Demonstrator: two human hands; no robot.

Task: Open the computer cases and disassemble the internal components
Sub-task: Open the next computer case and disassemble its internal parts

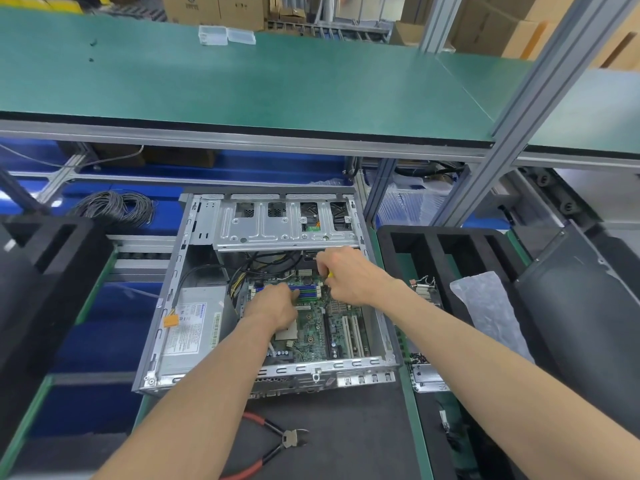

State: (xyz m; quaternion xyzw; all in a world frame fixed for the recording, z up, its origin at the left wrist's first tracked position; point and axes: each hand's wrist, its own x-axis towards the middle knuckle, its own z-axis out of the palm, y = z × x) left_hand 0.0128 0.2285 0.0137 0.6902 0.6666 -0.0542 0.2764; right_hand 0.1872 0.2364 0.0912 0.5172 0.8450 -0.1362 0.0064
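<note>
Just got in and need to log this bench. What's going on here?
A person is taking apart an open computer case lying on the bench. The left hand rests on the circuit board by the blue memory slots. The right hand has its grip on something yellow, mostly hidden, near the board's far edge. The power supply sits inside. Red-handled cutters lie unused in front of the case.

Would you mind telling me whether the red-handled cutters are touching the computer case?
Apart. The head view shows bare black mat between the cutters and the computer case.
</note>
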